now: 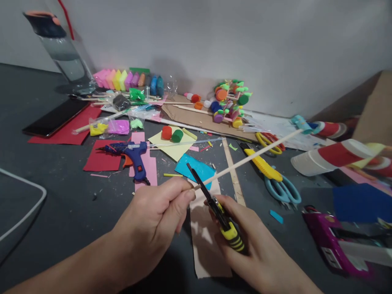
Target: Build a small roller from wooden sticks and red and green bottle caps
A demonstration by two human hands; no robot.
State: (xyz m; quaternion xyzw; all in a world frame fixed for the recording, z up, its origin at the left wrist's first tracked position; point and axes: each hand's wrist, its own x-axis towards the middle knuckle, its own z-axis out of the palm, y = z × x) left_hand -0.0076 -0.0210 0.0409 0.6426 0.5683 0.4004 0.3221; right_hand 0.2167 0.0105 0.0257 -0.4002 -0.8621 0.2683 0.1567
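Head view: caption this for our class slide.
Left hand grips a stick, right hand a black and yellow tool across it.

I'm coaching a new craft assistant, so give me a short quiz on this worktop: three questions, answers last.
1. Which hand holds the black-and-yellow hand tool?
2. True or false: the black rectangular phone lies partly on red paper.
3. What colour is the paper sheet under the red round piece and green round piece? (a) pink (b) pale yellow (c) bright blue
Key: 1 right hand; 2 true; 3 b
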